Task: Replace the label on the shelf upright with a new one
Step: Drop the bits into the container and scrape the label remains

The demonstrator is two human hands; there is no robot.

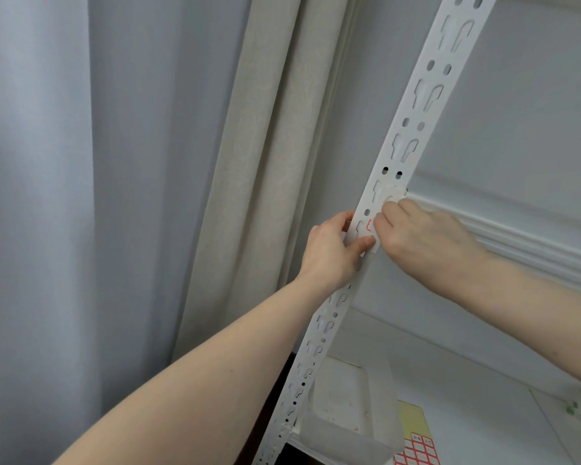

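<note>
A white perforated shelf upright [413,105] runs diagonally from the top right down to the bottom centre. A white label with a red outline [369,225] lies on its face at mid-height, mostly hidden by fingers. My left hand [332,250] grips the upright's left edge, its thumb pressing the label's lower part. My right hand [416,233] comes from the right, its curled fingertips pinching the label's upper right side. A clear rounded tab [390,195] sits on the upright just above my right fingers.
A beige curtain [255,182] and grey drapes [81,196] hang to the left. A translucent plastic bin [346,417] stands on the white shelf [467,414] below, beside a yellow and red printed sheet [415,437]. White wall moulding [517,243] runs behind my right hand.
</note>
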